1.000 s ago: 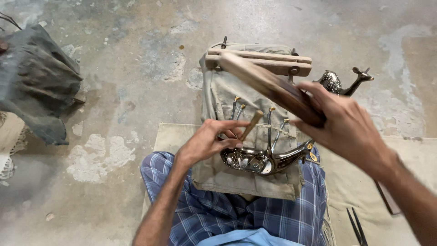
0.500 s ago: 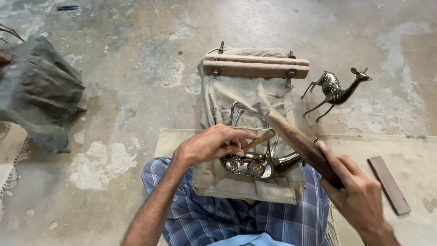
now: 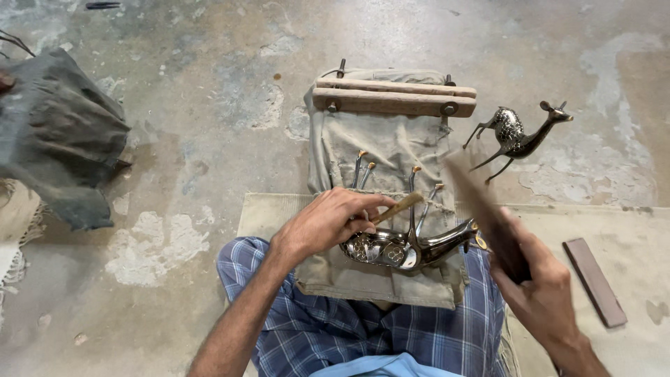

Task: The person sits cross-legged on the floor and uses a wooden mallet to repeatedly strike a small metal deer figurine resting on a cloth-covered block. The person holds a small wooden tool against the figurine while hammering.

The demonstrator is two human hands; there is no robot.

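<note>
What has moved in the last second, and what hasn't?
The right hand swung its wooden mallet down from above the clamp to beside the lap. The left hand kept the punch on the metal deer. The second deer and flat bar stayed put.

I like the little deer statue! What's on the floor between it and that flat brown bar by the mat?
Head view: only bare concrete floor and the mat's edge lie between the standing deer figure and the flat brown bar.
</note>
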